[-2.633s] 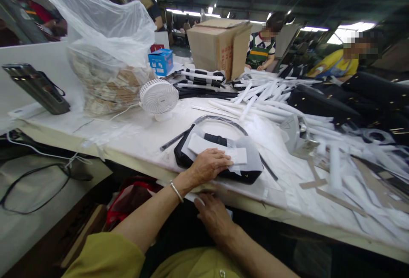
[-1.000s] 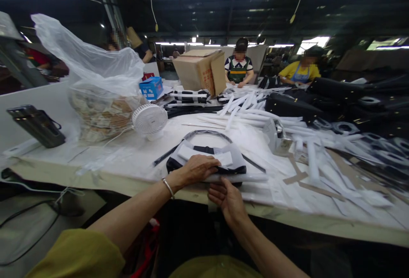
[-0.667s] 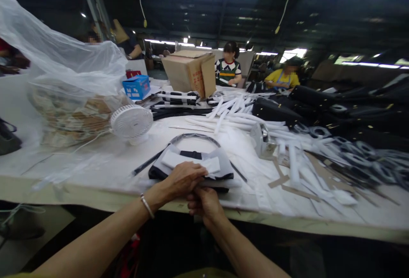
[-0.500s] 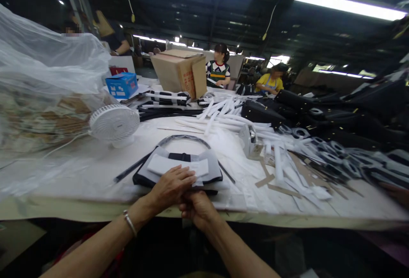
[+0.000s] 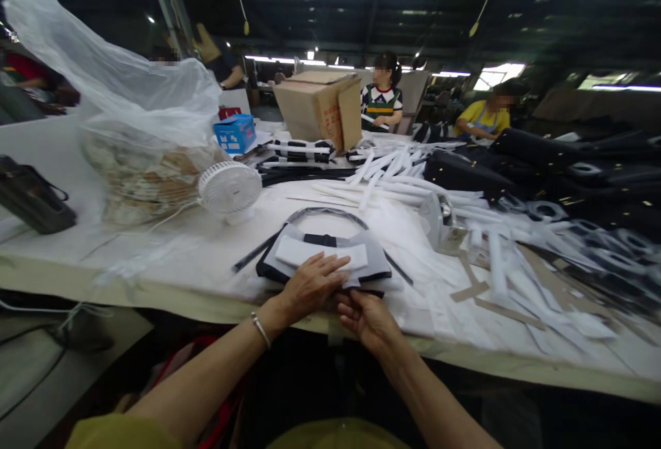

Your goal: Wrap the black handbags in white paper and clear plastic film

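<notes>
A black handbag [image 5: 264, 268] lies on the table before me, its arched handle [image 5: 330, 212] wrapped in clear film. Across its upper side sit a pale grey sheet and a white foam strip [image 5: 294, 251]. My left hand [image 5: 312, 287] rests flat over the strip and bag front, fingers stretched out, a bangle on the wrist. At the bag's near edge is my right hand [image 5: 372, 321], palm partly up. Its fingers are curled, with thumb and forefinger close to the edge; what they pinch is hidden.
A white fan [image 5: 230, 187] and a plastic-covered bundle [image 5: 149, 180] stand left, beyond them a dark bottle [image 5: 36, 194]. White foam tubes [image 5: 397, 166], a tape dispenser [image 5: 438, 222] and black bags [image 5: 459, 177] crowd the right. Two co-workers sit behind a carton [image 5: 310, 108].
My view has swung left, so the table's things sit farther right and the dark bottle shows. My right hand's fingers have drawn slightly away from my left hand, which still lies on the bag.
</notes>
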A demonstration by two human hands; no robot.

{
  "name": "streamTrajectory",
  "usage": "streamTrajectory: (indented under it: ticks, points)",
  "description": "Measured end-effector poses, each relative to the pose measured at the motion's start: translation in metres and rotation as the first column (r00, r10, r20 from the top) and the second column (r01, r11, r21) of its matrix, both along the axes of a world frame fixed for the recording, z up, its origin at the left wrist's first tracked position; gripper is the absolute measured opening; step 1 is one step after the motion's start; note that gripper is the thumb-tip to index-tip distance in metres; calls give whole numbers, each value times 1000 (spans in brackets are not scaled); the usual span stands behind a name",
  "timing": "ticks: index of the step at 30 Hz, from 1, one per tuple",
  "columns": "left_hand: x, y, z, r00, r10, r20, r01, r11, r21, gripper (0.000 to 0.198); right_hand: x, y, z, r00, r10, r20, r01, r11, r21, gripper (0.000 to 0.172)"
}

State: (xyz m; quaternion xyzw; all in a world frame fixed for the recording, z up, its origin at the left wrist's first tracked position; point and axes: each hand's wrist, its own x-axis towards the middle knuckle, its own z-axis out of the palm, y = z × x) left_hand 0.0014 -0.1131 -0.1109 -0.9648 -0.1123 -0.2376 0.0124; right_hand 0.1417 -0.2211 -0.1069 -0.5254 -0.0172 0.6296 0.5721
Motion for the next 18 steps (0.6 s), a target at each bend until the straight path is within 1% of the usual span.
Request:
streamTrajectory:
  ticks: [4,6,7,8,9,10,11,12,13,14,15,16,17,18]
  points:
    - [1,-1,-1,1000,1,-8,-1,1000,-21,24,1,0,1,1000,13,20,-13,1000,-6,14]
    - [1,-1,-2,1000,0,-5,0,1000,-21,25,4,-6,-1,995,73,68,-73,997,-1,14]
    - [1,-1,-3,1000,-1,-2,1,1000,-17,25,6,-10,-2,985,124,121,-125,992,5,17]
    - [1,-1,-5,1000,-1,1,1,1000,-13,25,8,-16,-3,962,178,209,-184,983,7,22]
    - [1,-1,-6,1000,1,6,-1,1000,-7,25,12,-21,-3,915,212,344,-231,973,16,27]
    - [1,-1,-7,1000,4,10,-4,1000,-2,25,17,-26,-2,830,202,520,-261,964,42,30]
    - [1,-1,-7,1000,7,13,-7,1000,2,25,23,-30,0,690,132,711,-281,955,95,30]
    - [2,-1,-8,1000,7,18,-7,1000,9,25,29,-33,4,494,5,869,-308,936,170,28]
    - [2,-1,-7,1000,5,25,-6,1000,16,24,36,-33,8,265,-147,953,-356,903,239,25]
    - [3,-1,-7,999,4,34,-5,1000,23,24,42,-31,13,43,-283,958,-427,862,274,25]
    - [4,-1,-6,999,3,41,-4,1000,28,24,48,-28,18,-142,-382,913,-506,821,264,29]
    - [4,-2,-5,999,3,48,-4,1000,31,24,53,-22,22,-281,-439,853,-576,788,216,34]
    - [5,-2,-5,999,6,53,-7,1000,30,24,57,-17,24,-372,-470,800,-629,762,156,38]
    - [5,-3,-4,998,9,57,-10,1000,24,25,59,-10,25,-424,-490,762,-667,738,103,38]
